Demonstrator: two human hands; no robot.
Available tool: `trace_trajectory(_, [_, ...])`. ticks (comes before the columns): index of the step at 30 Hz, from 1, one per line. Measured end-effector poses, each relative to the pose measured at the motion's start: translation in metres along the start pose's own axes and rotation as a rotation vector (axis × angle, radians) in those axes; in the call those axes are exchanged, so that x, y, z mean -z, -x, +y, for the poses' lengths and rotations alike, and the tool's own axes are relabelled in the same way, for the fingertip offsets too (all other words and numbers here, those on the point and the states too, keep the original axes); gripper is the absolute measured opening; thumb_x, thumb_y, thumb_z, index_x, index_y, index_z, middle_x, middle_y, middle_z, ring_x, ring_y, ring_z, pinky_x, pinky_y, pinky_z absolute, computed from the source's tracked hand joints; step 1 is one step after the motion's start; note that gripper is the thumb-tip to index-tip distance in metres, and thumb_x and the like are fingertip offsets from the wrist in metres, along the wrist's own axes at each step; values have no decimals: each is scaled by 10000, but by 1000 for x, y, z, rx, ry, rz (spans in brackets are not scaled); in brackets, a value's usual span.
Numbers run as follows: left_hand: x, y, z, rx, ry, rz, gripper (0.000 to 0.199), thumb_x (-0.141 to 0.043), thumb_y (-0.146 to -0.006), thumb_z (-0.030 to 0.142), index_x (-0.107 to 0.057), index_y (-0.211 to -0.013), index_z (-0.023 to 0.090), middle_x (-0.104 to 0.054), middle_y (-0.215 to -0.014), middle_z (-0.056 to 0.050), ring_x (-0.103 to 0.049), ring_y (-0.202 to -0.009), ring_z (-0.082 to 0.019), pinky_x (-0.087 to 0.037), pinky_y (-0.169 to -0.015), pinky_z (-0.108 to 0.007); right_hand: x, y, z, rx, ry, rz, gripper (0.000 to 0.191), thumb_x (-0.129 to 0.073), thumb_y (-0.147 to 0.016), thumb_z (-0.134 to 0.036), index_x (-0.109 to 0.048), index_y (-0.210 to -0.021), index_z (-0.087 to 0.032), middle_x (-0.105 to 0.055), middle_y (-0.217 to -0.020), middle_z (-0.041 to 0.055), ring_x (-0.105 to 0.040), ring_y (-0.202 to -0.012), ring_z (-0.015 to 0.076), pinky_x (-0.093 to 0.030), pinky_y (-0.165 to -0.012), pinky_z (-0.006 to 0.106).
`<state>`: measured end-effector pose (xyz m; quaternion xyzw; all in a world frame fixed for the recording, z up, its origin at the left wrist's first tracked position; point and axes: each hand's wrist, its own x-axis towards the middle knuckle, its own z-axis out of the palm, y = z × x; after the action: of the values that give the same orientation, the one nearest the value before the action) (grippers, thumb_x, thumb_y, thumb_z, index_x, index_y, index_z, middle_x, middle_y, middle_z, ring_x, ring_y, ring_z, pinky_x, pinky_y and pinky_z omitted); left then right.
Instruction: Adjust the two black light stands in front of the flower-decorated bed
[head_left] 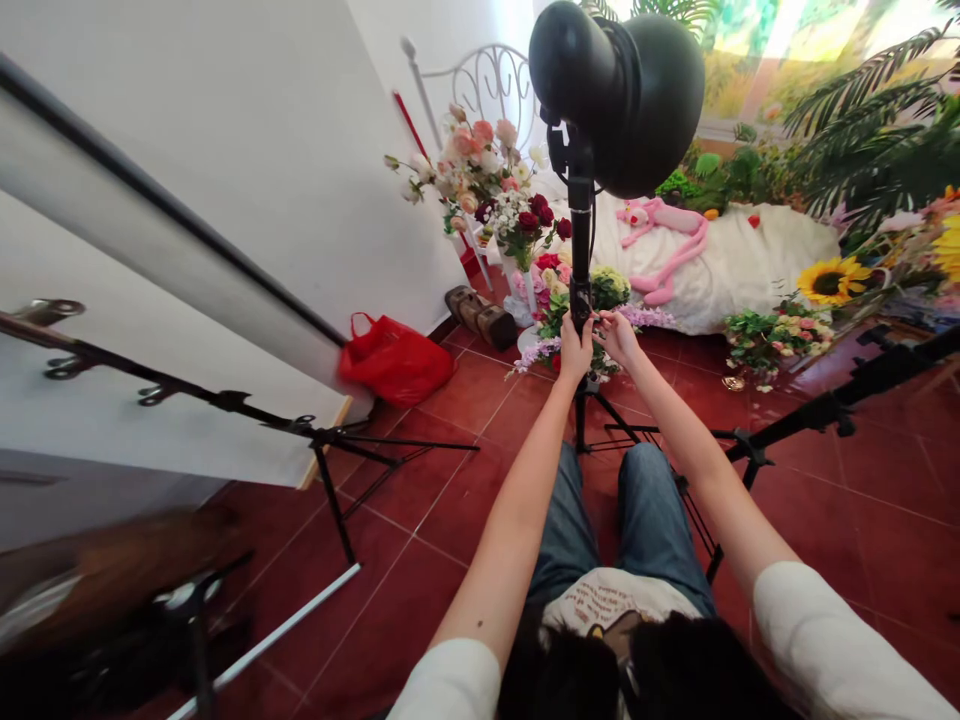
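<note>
A black light stand (581,235) rises upright in front of me, topped by a large black lamp head (630,95). My left hand (576,345) is wrapped round its pole, just below a black joint. On the right side of that joint, the fingers of my right hand (616,335) pinch a small part, probably a knob, too small to make out clearly. The stand's legs spread on the floor below my hands.
Artificial flowers (480,170) stand behind the pole, beside a white-draped bed (739,265) with a pink plush toy (675,225). A red bag (394,360) lies left. Other black stands (825,400) cross both sides. A white rod (285,635) lies on the red tiles.
</note>
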<state>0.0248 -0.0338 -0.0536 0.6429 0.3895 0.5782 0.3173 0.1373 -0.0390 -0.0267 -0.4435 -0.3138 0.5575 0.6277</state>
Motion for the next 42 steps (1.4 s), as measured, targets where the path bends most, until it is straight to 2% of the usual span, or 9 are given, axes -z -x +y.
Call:
trace_trajectory(3, [-1, 0, -3, 12, -6, 23, 479, -525, -912, 600, -479, -1172, 201, -629, -1156, -155, -611, -1141, -257, -463, -1047, -450, 6, 5, -4, 213, 231, 17, 205, -510, -823, -403, -474, -714, -233, -714, -994, 20, -622, -1036, 205, -465, -970, 387])
trace_trajectory(7, [-1, 0, -1, 57, 46, 41, 395, -631, -885, 465, -489, -1142, 201, -656, -1114, -112, -649, -1056, -213, -498, -1005, -400, 2, 21, -7, 584, 685, -15, 333, -695, -770, -489, -638, -967, -227, -693, -1102, 80, -592, -1119, 262, -415, -1061, 450])
trace_trajectory(10, [0, -1, 5, 89, 86, 78, 355, -656, -876, 429, -518, -1112, 204, -690, -1061, -84, -673, -982, -198, -523, -956, -375, -13, 29, -8, 722, 885, -13, 437, -737, -781, -544, -680, -1066, -217, -700, -1133, 123, -586, -1135, 302, -413, -1069, 472])
trace_trajectory(19, [2, 0, 11, 49, 164, 57, 483, -585, -887, 585, -536, -1184, 209, -686, -1121, -112, -664, -1083, -219, -520, -990, -388, -50, 34, -11, 784, 757, 215, 395, -652, -868, -560, -720, -1040, -211, -739, -1030, 96, -663, -983, 258, -513, -956, 405])
trace_trajectory(24, [5, 1, 9, 22, 121, 20, 630, -404, -897, 742, -546, -1161, 188, -667, -1125, -132, -640, -1102, -221, -486, -1024, -393, -63, 25, -48, 834, 691, 106, 445, -594, -902, -599, -709, -1113, -224, -729, -1084, 71, -646, -1073, 251, -510, -1014, 422])
trace_trajectory(30, [0, 0, 6, 62, 74, 54, 681, -297, -891, 775, -592, -1095, 196, -687, -1028, -118, -630, -1110, -234, -467, -1031, -396, -71, 12, -81, 917, 735, 24, 545, -523, -916, -680, -679, -1200, -242, -714, -1147, 69, -625, -1168, 255, -486, -1079, 441])
trace_trajectory(33, [-2, 0, 6, 57, 68, 76, 668, -284, -891, 778, -599, -1042, 209, -689, -986, -105, -635, -1037, -231, -479, -984, -396, -61, 14, -83, 917, 780, -35, 584, -533, -897, -705, -644, -1263, -262, -699, -1206, 67, -617, -1197, 245, -493, -1071, 414])
trace_trajectory(37, [-3, -1, 6, 43, 64, 74, 678, -261, -888, 792, -587, -993, 207, -681, -944, -102, -622, -953, -228, -477, -930, -392, -32, 19, -72, 836, 811, -172, 651, -533, -878, -734, -594, -1312, -254, -677, -1276, 78, -618, -1221, 233, -508, -1040, 372])
trace_trajectory(42, [-1, -2, 7, 34, 75, 56, 679, -256, -887, 799, -577, -1019, 215, -683, -954, -89, -623, -958, -215, -466, -943, -377, 4, 9, -36, 597, 801, -187, 638, -336, -943, -746, -610, -1181, -221, -739, -1073, 83, -675, -1082, 218, -491, -1042, 397])
